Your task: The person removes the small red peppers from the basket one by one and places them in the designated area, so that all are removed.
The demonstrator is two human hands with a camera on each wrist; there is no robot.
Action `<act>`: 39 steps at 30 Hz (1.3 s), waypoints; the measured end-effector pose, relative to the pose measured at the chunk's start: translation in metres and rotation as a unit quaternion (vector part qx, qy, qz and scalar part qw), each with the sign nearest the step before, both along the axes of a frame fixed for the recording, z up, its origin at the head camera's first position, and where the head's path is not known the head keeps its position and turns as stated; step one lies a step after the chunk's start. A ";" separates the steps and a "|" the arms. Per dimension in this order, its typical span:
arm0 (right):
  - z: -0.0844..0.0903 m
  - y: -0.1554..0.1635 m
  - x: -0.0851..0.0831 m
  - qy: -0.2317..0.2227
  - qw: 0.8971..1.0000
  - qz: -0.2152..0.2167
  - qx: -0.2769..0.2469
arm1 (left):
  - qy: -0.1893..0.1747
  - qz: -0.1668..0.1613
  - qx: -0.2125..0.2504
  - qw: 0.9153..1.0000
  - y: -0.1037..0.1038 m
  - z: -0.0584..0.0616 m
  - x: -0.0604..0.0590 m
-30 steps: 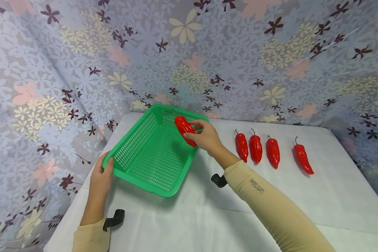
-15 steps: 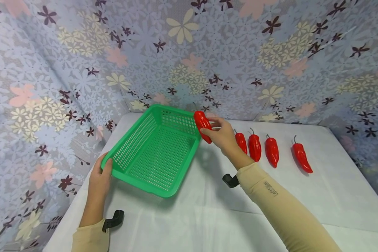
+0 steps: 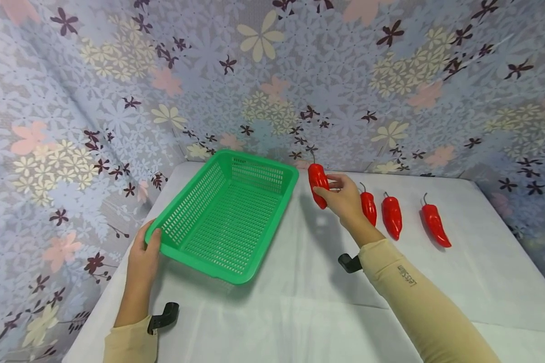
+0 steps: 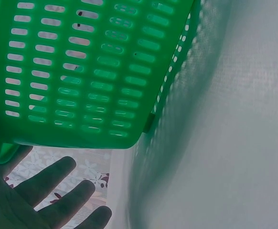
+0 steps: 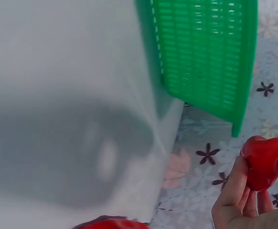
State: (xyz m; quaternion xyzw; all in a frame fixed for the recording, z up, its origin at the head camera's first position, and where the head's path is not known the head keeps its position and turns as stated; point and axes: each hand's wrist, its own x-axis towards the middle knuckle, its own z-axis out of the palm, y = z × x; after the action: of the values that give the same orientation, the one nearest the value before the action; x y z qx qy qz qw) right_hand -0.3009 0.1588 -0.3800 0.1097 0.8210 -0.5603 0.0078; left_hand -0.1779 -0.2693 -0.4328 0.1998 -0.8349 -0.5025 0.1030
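In the head view my right hand [image 3: 345, 199] pinches a red chili pepper [image 3: 318, 184] between thumb and fingers, stem up, above the table just right of the basket. The right wrist view shows this pepper [image 5: 263, 160] end-on in the fingers. My left hand [image 3: 145, 252] holds the green plastic basket [image 3: 269, 241] at its near left corner, thumb over the rim and fingers outside. Seen from the left wrist, the other fingers [image 4: 58, 176] are spread below the rim. Inside, the basket's slotted floor shows bare.
Three red peppers lie on the white-covered table right of my right hand: one partly hidden pepper [image 3: 369, 205], a middle pepper [image 3: 392, 217] and a far right pepper [image 3: 435, 225]. A flowered cloth [image 3: 272, 75] stands behind and to the left of the table [image 3: 272, 327].
My right hand has carried the pepper rightward, from over the basket to beyond its right rim, now covering the leftmost pepper on the table. The left hand and basket have stayed put.
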 end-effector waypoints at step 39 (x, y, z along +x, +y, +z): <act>-0.081 -0.006 -0.002 -0.043 0.993 0.018 0.106 | 0.005 -0.003 -0.003 1.000 -0.001 0.000 -0.001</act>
State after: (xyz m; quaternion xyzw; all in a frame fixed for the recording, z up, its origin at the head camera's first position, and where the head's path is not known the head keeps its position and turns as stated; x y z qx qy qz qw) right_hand -0.3025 0.1525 -0.4611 0.1196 0.8766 -0.4642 0.0415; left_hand -0.1785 -0.2702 -0.4330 0.1948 -0.8366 -0.5009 0.1064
